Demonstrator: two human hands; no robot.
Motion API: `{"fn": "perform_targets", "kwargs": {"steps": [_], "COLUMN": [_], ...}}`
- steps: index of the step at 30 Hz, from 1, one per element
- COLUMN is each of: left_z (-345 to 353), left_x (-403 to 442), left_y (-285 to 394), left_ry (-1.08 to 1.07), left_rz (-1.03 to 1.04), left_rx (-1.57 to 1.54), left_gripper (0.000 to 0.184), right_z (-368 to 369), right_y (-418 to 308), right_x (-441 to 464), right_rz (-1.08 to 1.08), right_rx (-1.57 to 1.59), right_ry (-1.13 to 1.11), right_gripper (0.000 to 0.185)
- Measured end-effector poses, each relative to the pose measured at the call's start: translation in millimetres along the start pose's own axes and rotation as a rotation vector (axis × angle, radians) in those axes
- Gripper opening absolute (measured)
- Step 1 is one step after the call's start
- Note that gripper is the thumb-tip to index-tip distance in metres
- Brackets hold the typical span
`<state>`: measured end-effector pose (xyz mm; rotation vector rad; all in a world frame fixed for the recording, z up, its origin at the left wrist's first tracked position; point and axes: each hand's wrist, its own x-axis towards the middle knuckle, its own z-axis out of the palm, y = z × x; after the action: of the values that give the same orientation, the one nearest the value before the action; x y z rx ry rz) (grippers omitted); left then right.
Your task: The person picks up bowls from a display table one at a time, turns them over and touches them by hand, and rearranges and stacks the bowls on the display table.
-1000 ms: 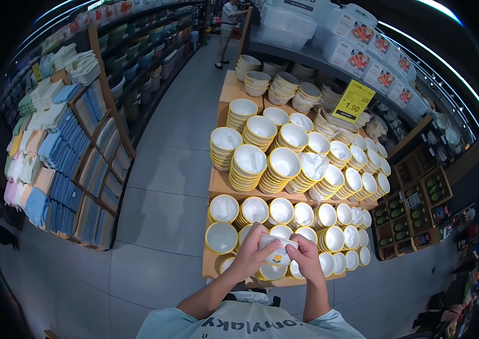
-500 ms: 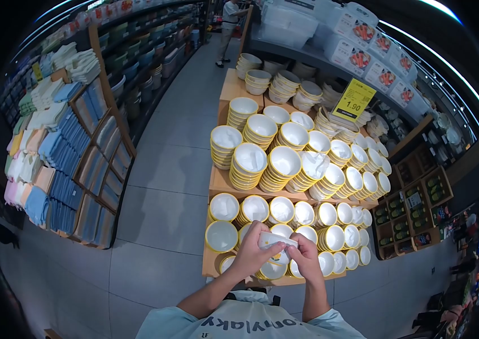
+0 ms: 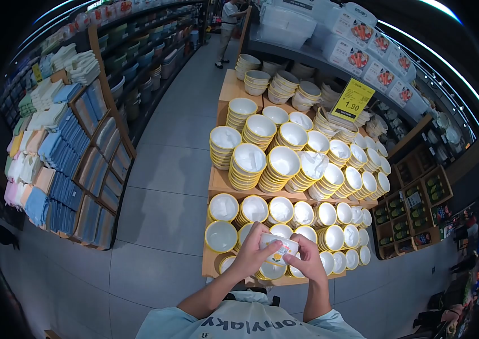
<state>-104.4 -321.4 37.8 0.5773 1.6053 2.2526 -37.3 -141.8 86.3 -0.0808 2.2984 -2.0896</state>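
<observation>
Both my hands hold one small white bowl (image 3: pixel 277 258) with a yellow flower print, its decorated outer side turned up toward me. My left hand (image 3: pixel 252 252) is wrapped round the bowl's left side, thumb lying across the print. On the other side my right hand (image 3: pixel 308 258) grips it, with its thumb near a small coloured patch that I cannot read. Directly beneath and around them are stacks of yellow-rimmed white bowls (image 3: pixel 221 236) on the lower wooden step.
More bowl stacks (image 3: pixel 249 158) fill the upper step, beside a yellow price sign (image 3: pixel 353 100). Clear plastic boxes (image 3: pixel 358 34) stand behind. Folded towels (image 3: pixel 61 150) are on a rack at left, across the grey aisle floor (image 3: pixel 163 175). A person (image 3: pixel 229 25) stands far back.
The bowl has turned in my hands, so more of its printed side now shows. My right thumb has moved slightly down and left over it.
</observation>
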Motion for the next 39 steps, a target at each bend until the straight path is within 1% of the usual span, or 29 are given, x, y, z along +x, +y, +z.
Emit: {"fn": "perform_targets", "kwargs": {"steps": [2,3,5,9,11,12,14,15,17,18,20,21,23,26,30,32,33,35,39], "left_z": [-0.2,-0.2,0.2,-1.4,-1.1,1.5,8.5,10.8,14.5,14.7,15.5,15.4,13.4,14.6,13.5,12.3,12.3,12.5,12.0], "left_x": [-0.6,-0.9,-1.8,-0.2,1.3,0.5,-1.5,-1.9,-3.6,-3.7,-4.1,-4.3,-4.6,-6.1,-8.5,-10.6,-11.1,-9.8,-9.0], "left_y": [-0.1,-0.5,-2.4,-18.1,-21.3,-18.1,-9.6,-12.5,-20.5,-19.5,-15.6,-12.6,-6.8,-3.7,-2.6,-3.1,1.3,12.5,22.8], "left_ry": [0.003,0.003,0.004,0.014,0.100,0.099,0.105,0.104,0.014,0.014,0.030,0.028,0.016,0.037,0.042,0.036,0.037,0.039,0.054], "left_rz": [0.009,0.009,-0.008,0.007,0.016,0.016,-0.158,-0.159,-0.107,-0.107,-0.083,-0.086,-0.039,-0.070,-0.088,-0.080,-0.086,-0.161,-0.142], "left_rx": [0.005,0.006,-0.025,-0.066,-0.228,-0.228,-0.392,-0.392,-0.296,-0.296,-0.237,-0.237,-0.192,-0.281,-0.321,-0.293,-0.296,-0.528,-0.531], "left_gripper": [0.031,0.031,0.025,0.024,0.037,0.037,0.062,0.062,0.078,0.078,0.080,0.080,0.078,0.078,0.075,0.068,0.068,0.059,0.058], "right_z": [0.2,0.2,-0.1,-1.8,0.9,2.3,6.6,9.9,14.8,15.3,16.0,16.2,17.1,14.7,16.4,16.5,16.9,17.4,26.3], "right_y": [0.0,-0.1,-0.4,1.4,-0.2,1.6,6.7,6.7,6.2,6.6,7.9,7.0,4.7,7.4,5.6,7.4,7.3,5.6,-8.3], "right_x": [-0.7,-1.0,-1.9,-2.8,-4.0,-3.5,-0.5,0.1,0.4,-0.1,-1.8,-3.7,-7.0,-7.2,-5.1,-4.9,-4.6,-2.3,3.5], "right_rz": [-0.021,-0.021,0.006,-0.002,0.017,0.017,-0.191,-0.190,-0.205,-0.205,-0.236,-0.233,-0.136,-0.156,-0.156,-0.172,-0.166,-0.135,-0.103], "right_rx": [-0.001,0.000,0.023,-0.015,0.034,0.034,-0.409,-0.409,-0.526,-0.526,-0.435,-0.435,-0.096,-0.066,-0.029,-0.001,0.000,0.042,0.142], "right_ry": [-0.006,-0.006,-0.005,0.008,0.081,0.082,0.181,0.182,0.203,0.203,0.184,0.187,0.181,0.172,0.173,0.176,0.178,0.238,0.232], "right_gripper": [0.021,0.021,0.021,0.020,0.020,0.020,0.020,0.020,0.017,0.017,0.010,0.010,0.015,0.019,0.016,0.017,0.017,0.018,0.020]}}
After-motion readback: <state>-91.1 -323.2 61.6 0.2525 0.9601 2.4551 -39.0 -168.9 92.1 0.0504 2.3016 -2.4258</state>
